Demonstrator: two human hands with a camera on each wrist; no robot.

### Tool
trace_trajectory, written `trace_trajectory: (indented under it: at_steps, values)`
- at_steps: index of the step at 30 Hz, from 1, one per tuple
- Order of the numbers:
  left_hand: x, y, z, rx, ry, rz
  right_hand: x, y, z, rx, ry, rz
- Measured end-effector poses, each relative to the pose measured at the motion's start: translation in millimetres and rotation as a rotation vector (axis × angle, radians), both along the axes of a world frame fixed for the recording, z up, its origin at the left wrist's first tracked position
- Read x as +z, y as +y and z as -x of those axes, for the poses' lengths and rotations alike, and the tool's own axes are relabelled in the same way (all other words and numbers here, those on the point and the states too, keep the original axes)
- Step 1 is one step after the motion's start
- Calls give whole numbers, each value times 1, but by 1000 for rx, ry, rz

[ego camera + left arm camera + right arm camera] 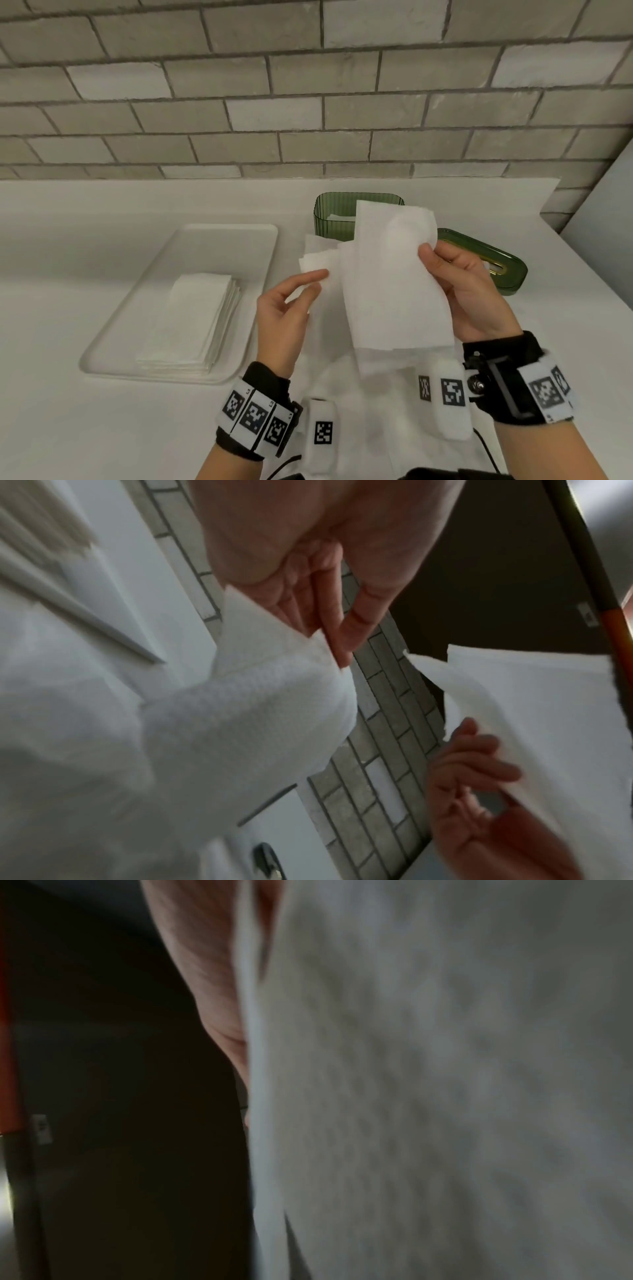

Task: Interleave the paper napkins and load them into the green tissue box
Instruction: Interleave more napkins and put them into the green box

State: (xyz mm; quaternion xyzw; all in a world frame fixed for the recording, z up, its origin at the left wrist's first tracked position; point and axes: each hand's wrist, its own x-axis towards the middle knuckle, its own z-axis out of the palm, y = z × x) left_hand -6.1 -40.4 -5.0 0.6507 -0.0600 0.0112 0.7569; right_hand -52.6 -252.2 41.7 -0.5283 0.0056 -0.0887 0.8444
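Above the table point(102, 212), my right hand point(469, 294) grips a folded napkin point(394, 274) while my left hand point(284, 308) pinches another's corner point(315, 263), apparently to interleave them before loading the open green tissue box point(329, 219) behind.

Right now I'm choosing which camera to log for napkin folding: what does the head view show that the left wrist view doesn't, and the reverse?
Only the head view shows the green tissue box, its lid and the tray holding the napkin stack. Only the left wrist view shows, close up, the left hand pinching a napkin corner. Both show the right hand holding the folded napkin, plus the tiled wall.
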Motion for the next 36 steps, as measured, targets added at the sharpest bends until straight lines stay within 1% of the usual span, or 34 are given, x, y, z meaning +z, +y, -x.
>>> trace_trajectory:
  at_steps: [2,4,7,12,16,17,19,21,22,23,25,28,31,33,36]
  values:
    - [8,-4,4,-97,97,86,-2,3,-4,10,-10,8]
    - [17,-5,7,-192,178,165,-7,6,-9,-16,9,29]
    - [20,-8,11,-247,146,167,-15,9,-16,-92,42,85]
    - [16,-9,9,-133,86,198,-25,12,-18,-184,55,176]
    - [11,-4,1,-9,62,210,-21,0,-15,-264,-11,263]
    - [11,-2,-1,14,51,210,-18,-5,-13,-242,-24,272]
    - [13,1,-3,44,14,197,-12,-12,-8,-110,-52,222]
    - [17,1,-4,32,-43,179,-6,-13,-4,46,-92,91]
    - [19,0,-4,20,-67,173,-4,-9,-4,83,-109,26]
    - [21,-1,-3,8,-82,179,-4,-5,-5,84,-117,-6]
    - [25,-6,-1,-12,-98,205,-7,7,-8,12,-70,13]
    - [28,-11,1,-40,-109,233,-17,22,-14,-65,58,42]
    - [21,-11,-2,4,-103,230,-26,34,-19,-143,154,22]
    - [16,-9,-4,22,-47,236,-29,41,-21,-208,183,14]
    - [12,-6,-3,-20,48,252,-32,47,-22,-262,214,-17]
